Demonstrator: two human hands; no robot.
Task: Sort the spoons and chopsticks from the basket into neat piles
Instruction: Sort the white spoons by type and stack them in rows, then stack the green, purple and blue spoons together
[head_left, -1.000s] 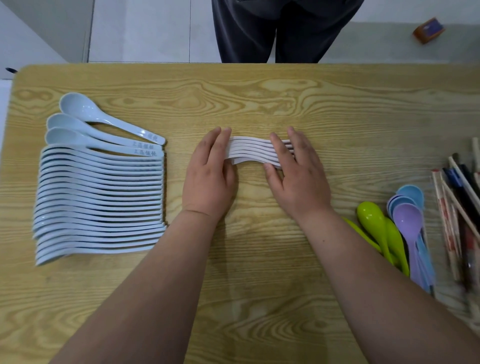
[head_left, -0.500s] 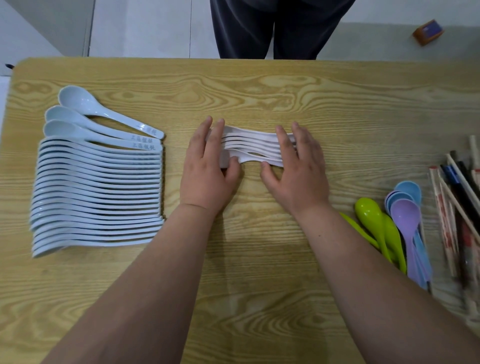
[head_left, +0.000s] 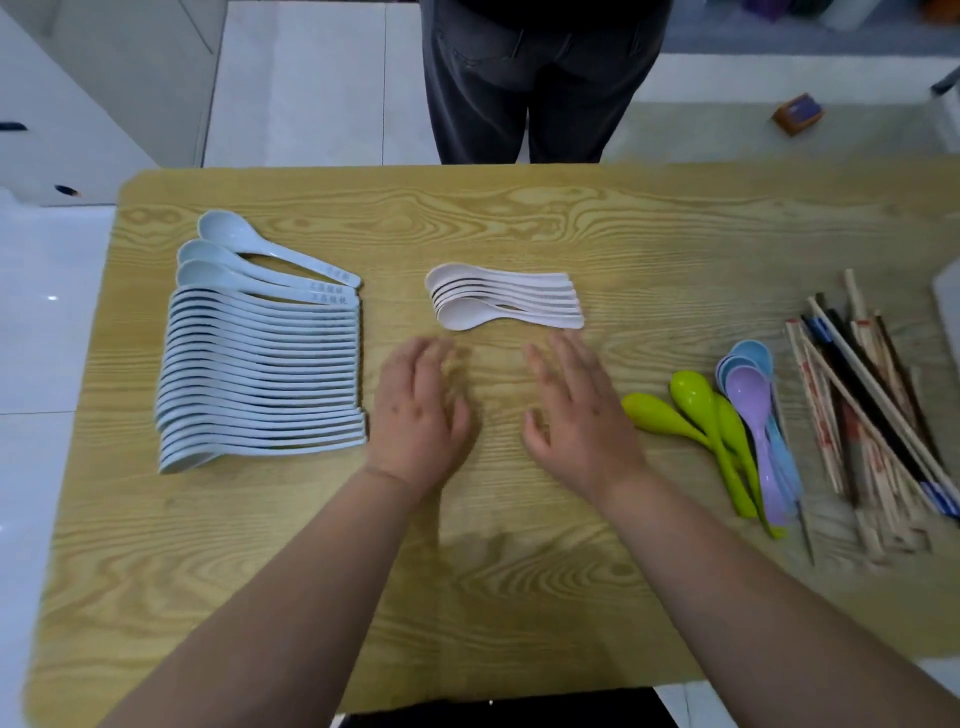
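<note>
Wood-grain table (head_left: 519, 597), left hand (head_left: 418, 415) and right hand (head_left: 576, 415) spread flat, holding nothing

Left of the left hand, an overlapped row of glossy pale-blue spoons (head_left: 260, 374); right of the right hand, slim chopsticks (head_left: 872, 415) (loosely heaped) and rounded coloured spoons (head_left: 748, 405); just beyond the fingertips, nested matte pinkish spoons (head_left: 504, 301).

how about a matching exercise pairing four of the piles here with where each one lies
Things:
1 long row of spoons
2 pink spoons
3 green spoons
4 chopsticks

Places:
a far right
b centre
c far left
d just left of the purple spoon

Pairs: 1-c, 2-b, 3-d, 4-a
</note>
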